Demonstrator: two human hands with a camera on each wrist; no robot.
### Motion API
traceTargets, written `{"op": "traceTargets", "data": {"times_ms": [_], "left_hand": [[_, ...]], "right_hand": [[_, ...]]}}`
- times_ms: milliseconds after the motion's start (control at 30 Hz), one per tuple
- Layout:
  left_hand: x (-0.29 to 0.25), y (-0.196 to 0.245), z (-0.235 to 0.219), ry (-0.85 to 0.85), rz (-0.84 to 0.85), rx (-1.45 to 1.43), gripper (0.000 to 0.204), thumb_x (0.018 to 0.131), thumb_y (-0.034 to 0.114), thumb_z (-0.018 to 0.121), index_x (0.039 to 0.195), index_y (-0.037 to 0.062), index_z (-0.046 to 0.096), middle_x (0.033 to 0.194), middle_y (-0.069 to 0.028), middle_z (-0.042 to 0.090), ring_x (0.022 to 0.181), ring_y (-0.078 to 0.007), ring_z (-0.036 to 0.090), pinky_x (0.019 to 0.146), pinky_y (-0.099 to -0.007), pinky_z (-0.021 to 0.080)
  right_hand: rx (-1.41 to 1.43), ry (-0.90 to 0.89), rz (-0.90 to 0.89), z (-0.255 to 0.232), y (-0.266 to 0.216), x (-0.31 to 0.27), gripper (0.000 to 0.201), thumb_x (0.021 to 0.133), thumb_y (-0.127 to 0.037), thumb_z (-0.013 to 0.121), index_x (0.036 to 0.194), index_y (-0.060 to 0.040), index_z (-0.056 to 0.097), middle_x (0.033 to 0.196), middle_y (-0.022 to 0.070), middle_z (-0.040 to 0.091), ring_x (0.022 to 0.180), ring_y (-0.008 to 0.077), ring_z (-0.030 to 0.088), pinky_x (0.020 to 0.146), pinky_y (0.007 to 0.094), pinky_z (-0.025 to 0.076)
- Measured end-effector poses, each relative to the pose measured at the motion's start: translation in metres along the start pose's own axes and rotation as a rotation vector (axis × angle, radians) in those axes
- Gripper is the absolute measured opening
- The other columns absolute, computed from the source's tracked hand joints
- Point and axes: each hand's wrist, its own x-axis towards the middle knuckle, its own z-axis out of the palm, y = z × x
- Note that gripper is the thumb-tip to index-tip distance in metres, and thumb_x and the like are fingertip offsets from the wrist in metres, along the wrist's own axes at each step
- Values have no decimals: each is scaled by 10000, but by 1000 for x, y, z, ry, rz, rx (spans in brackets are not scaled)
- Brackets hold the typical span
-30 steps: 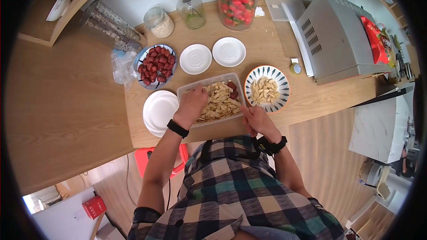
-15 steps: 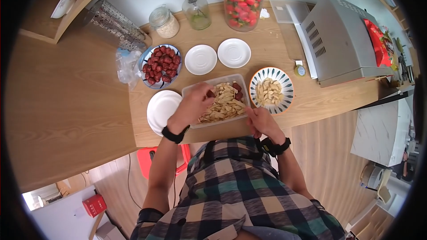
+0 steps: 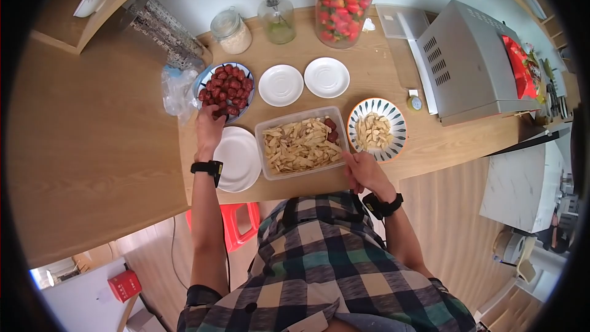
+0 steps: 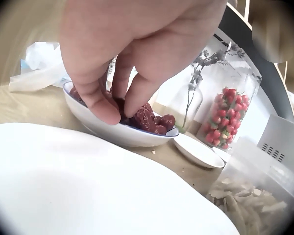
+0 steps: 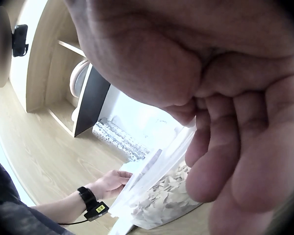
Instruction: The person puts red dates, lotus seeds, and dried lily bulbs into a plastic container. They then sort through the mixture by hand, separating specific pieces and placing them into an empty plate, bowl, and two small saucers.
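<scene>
My left hand (image 3: 211,128) is at the near edge of a blue-rimmed dish of red dates (image 3: 227,86). Its thumb and fingers are curled down and pinch a red date (image 4: 118,103) at the top of the heap, seen in the left wrist view. My right hand (image 3: 365,172) grips the near right corner of a clear plastic container (image 3: 270,175), thumb at the rim and the other fingers curled below. Pale dried slices (image 3: 301,144) fill that container, with a few red dates (image 3: 332,130) in its far right corner.
Stacked white plates (image 3: 236,166) lie left of the container, two white saucers (image 3: 281,85) behind it. A patterned bowl (image 3: 401,129) of pale pieces stands right. Behind are a jar (image 3: 232,34), a vase (image 3: 278,21) and a tall strawberry container (image 3: 344,12); a grey appliance (image 3: 473,61) stands right.
My left hand has left the container, a dark red thing at its fingertips half a second ago, and moved left to the dish of dates. The right hand stays at the container's corner.
</scene>
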Motion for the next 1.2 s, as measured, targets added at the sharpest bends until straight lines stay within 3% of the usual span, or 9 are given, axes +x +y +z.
{"op": "traceTargets", "data": {"times_ms": [133,200,267,333,433,533,700,833,1200], "left_hand": [[-23,75,-15,139,240,120,286,811,-22,723,1093,-46,681,959,-179,697,881,-302,698,783,-373,562],[-41,110,-7,-29,490,-68,233,875,5,698,1102,-42,681,980,-157,738,875,-274,715,772,-370,556],[-69,153,7,-511,371,-276,243,883,-2,669,1122,-42,674,1057,-195,716,976,-313,698,832,-379,548],[-74,181,33,-650,747,-210,189,878,12,651,1055,-53,664,1098,-211,673,997,-357,662,838,-415,541],[-79,188,85,-681,836,-111,141,876,19,633,994,-57,625,1115,-217,614,1007,-394,627,834,-461,529],[-85,187,106,-607,774,-7,112,875,3,614,972,-49,590,1152,-215,556,1012,-398,612,818,-497,515],[-89,183,126,-598,845,122,157,872,39,633,1005,-30,588,1163,-203,535,1010,-393,615,808,-496,525],[-92,194,123,-616,820,284,194,854,90,669,1003,-14,600,1154,-185,529,995,-376,625,776,-495,543],[-94,194,121,-568,855,324,205,833,83,662,998,-23,601,1097,-205,584,1016,-372,635,787,-488,554]], "right_hand": [[39,10,19,0,0,-1,658,1076,-375,436,564,26,538,451,116,541,357,210,573,351,314,469],[33,9,22,1,2,1,653,1076,-373,439,569,26,537,450,116,539,359,210,574,356,317,471],[20,2,25,0,3,2,648,1076,-372,441,573,26,536,448,115,538,360,209,576,360,320,473],[3,-8,3,-2,2,2,643,1081,-374,438,592,29,549,452,114,546,366,216,582,368,328,472],[-35,-13,1,-2,4,4,636,1087,-371,435,609,29,564,446,113,549,366,222,583,385,342,478],[-59,-7,-32,-3,2,3,628,1090,-359,430,615,28,571,438,118,550,365,233,582,402,354,486],[-57,-19,-62,-5,5,3,617,1090,-342,422,615,24,572,435,122,551,369,241,587,421,366,498],[-52,-30,-61,-4,8,5,610,1089,-331,420,619,25,575,443,120,560,367,237,589,410,358,499],[-30,-36,-47,-4,7,5,629,1089,-361,418,648,52,595,457,122,569,367,226,595,379,333,494]]}}
